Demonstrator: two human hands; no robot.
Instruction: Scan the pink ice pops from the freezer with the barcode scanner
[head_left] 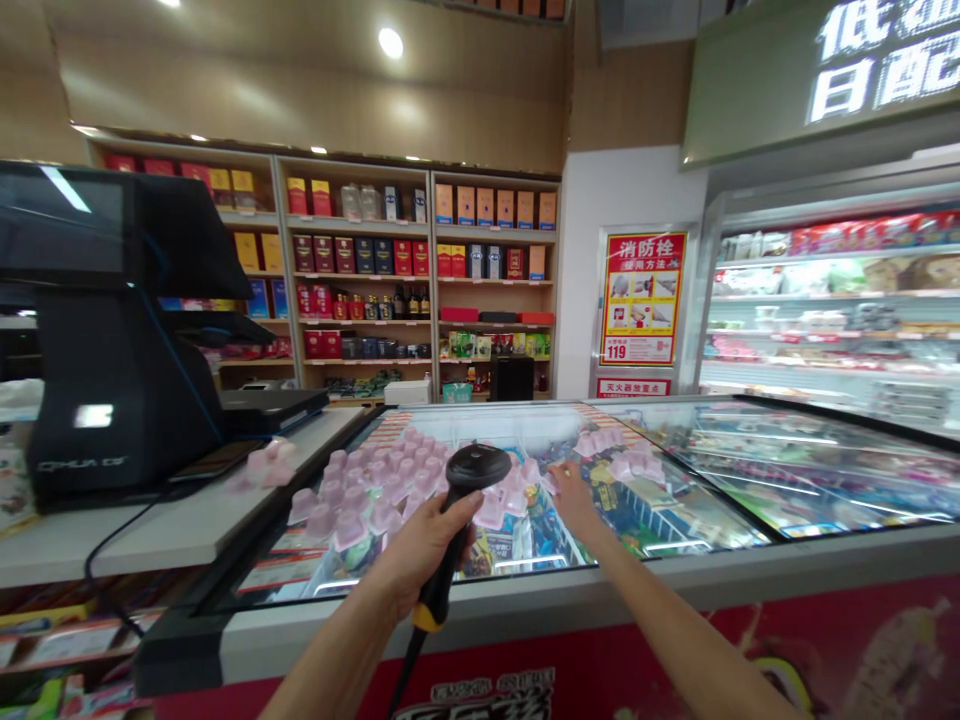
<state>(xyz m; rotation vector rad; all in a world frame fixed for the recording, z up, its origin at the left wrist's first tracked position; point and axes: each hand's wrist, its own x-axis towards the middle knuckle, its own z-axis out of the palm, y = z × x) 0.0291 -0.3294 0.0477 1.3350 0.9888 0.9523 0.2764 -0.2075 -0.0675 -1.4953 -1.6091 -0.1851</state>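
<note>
My left hand (435, 550) is wrapped around the handle of a black barcode scanner (478, 466) with a yellow band low on its grip. The scanner is held upright over the near edge of the freezer's glass top, its cable hanging down. Many translucent pink plastic cups (351, 525) stand in a cluster on the glass left of and behind the scanner. At the right end of this cluster, my right hand (574, 500) has its fingers curled and pinched on a small pink cup, mostly hidden by them. A smaller group of pink cups (637, 463) sits right of that hand.
A chest freezer (525, 590) with a glass top spans the front. At left, a black checkout terminal (120, 330) and several pink cups (270, 463) stand on a white counter (150, 530). Behind are shelves of boxed goods (360, 255); a lit refrigerated display (840, 310) is at right.
</note>
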